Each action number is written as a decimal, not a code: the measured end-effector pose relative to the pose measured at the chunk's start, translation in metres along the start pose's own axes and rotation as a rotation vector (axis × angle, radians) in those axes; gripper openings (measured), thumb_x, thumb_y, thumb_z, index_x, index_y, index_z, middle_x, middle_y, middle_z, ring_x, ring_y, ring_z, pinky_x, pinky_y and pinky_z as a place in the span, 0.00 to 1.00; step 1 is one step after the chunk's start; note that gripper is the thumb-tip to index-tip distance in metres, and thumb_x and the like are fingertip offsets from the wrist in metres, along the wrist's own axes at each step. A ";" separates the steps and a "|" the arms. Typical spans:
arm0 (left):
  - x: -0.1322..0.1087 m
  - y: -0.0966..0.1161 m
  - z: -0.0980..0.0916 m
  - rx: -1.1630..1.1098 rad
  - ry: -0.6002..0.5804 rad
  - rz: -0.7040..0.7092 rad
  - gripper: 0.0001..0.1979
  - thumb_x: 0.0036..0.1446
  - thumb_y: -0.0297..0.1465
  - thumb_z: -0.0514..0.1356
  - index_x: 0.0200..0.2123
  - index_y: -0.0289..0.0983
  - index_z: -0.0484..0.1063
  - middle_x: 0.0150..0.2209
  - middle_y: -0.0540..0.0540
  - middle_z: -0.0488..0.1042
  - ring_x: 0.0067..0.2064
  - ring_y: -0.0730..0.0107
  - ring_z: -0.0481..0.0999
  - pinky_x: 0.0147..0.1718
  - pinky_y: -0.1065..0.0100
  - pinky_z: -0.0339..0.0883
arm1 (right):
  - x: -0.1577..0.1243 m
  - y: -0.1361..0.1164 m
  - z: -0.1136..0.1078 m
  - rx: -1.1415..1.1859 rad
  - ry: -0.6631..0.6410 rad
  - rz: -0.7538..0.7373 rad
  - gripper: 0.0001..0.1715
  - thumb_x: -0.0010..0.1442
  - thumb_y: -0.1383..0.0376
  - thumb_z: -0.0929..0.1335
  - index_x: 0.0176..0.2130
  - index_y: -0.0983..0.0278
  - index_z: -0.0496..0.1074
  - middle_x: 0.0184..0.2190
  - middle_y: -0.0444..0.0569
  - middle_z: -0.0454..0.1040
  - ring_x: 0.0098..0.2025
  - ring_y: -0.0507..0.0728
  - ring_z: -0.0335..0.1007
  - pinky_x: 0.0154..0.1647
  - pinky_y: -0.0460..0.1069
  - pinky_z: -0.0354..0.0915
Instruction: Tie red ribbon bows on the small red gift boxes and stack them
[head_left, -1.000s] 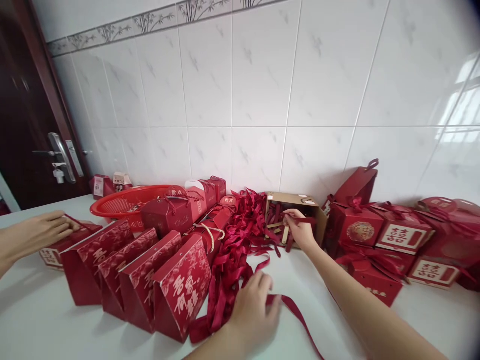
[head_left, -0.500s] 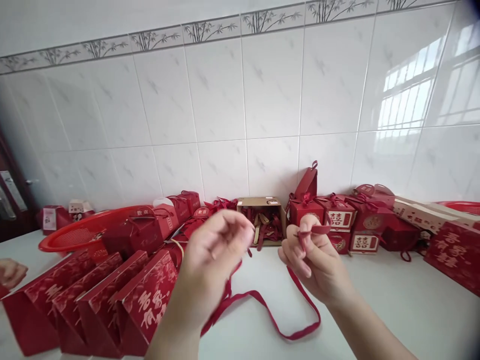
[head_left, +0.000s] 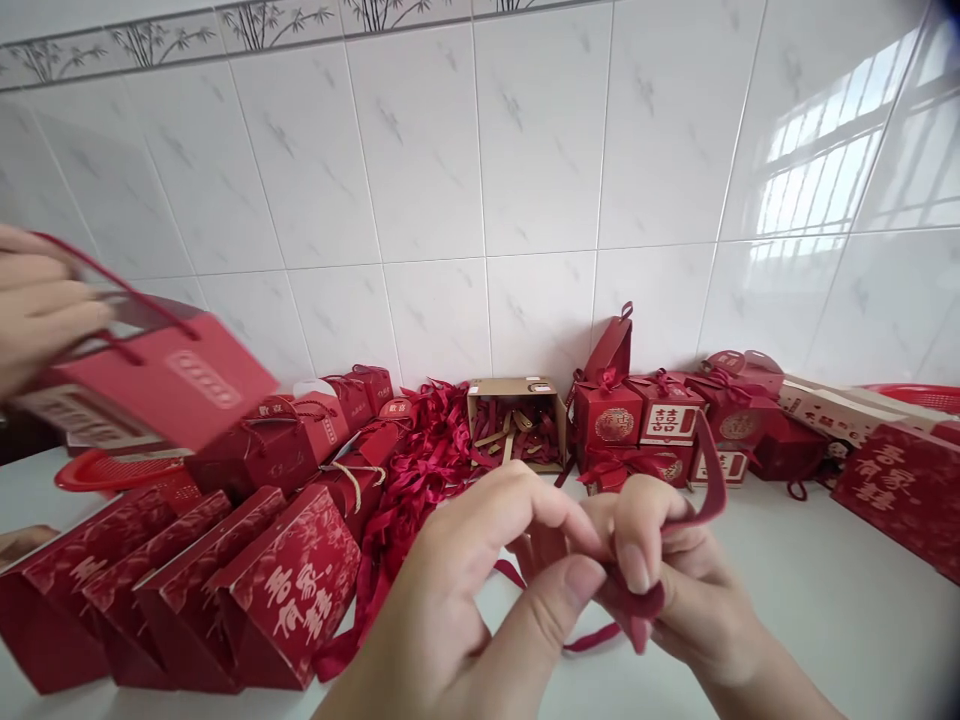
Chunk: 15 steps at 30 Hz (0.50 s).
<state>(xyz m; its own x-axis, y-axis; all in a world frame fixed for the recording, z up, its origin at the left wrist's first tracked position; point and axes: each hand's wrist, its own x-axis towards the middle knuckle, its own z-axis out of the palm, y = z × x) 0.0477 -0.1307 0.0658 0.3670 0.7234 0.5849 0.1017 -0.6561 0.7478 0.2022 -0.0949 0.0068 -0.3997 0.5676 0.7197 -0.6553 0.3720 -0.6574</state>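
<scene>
One red ribbon [head_left: 715,487]; right hand [head_left: 691,595] pinching it; left hand [head_left: 450,595] alongside

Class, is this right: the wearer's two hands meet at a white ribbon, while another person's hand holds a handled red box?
No: the head view shows a dark red ribbon, not white. The left hand and right hand do meet at it; the rest stands.
</scene>
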 end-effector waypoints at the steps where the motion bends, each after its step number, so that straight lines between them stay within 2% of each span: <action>1: 0.000 -0.001 -0.001 0.013 -0.006 0.011 0.05 0.58 0.31 0.58 0.30 0.40 0.72 0.27 0.48 0.71 0.28 0.70 0.72 0.28 0.69 0.70 | -0.001 -0.001 0.000 -0.017 0.003 -0.014 0.04 0.63 0.63 0.66 0.35 0.57 0.69 0.18 0.41 0.65 0.17 0.48 0.55 0.16 0.43 0.51; 5: 0.002 -0.003 -0.002 -0.046 -0.081 -0.022 0.05 0.57 0.30 0.59 0.29 0.39 0.73 0.27 0.47 0.70 0.29 0.68 0.71 0.30 0.66 0.71 | -0.004 0.000 0.002 -0.059 0.025 -0.049 0.06 0.61 0.69 0.67 0.33 0.58 0.70 0.20 0.41 0.67 0.18 0.47 0.62 0.17 0.43 0.53; 9: -0.001 -0.004 0.003 -0.129 -0.118 -0.104 0.05 0.60 0.33 0.57 0.33 0.40 0.71 0.32 0.47 0.72 0.35 0.67 0.74 0.36 0.65 0.72 | -0.003 -0.001 0.001 0.031 -0.049 -0.044 0.05 0.63 0.65 0.66 0.36 0.54 0.70 0.20 0.40 0.63 0.18 0.47 0.58 0.16 0.42 0.50; 12: -0.013 -0.008 -0.002 -0.010 -0.036 -0.102 0.08 0.61 0.37 0.56 0.43 0.45 0.69 0.36 0.47 0.73 0.39 0.66 0.74 0.38 0.66 0.72 | -0.002 -0.010 -0.001 -0.011 -0.070 -0.028 0.04 0.63 0.63 0.65 0.38 0.52 0.70 0.23 0.40 0.63 0.18 0.46 0.57 0.19 0.43 0.53; 15: -0.036 -0.026 -0.028 0.343 0.153 -0.121 0.13 0.60 0.39 0.56 0.48 0.46 0.66 0.42 0.46 0.72 0.44 0.63 0.73 0.43 0.64 0.70 | -0.003 -0.027 -0.002 -0.151 -0.082 -0.065 0.04 0.64 0.62 0.65 0.37 0.52 0.70 0.21 0.41 0.64 0.19 0.47 0.60 0.21 0.45 0.56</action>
<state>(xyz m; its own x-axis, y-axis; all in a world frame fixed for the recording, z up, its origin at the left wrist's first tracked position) 0.0055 -0.1340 0.0343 0.1937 0.8063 0.5589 0.4482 -0.5795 0.6807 0.2221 -0.1049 0.0221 -0.4151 0.4791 0.7734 -0.5802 0.5153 -0.6307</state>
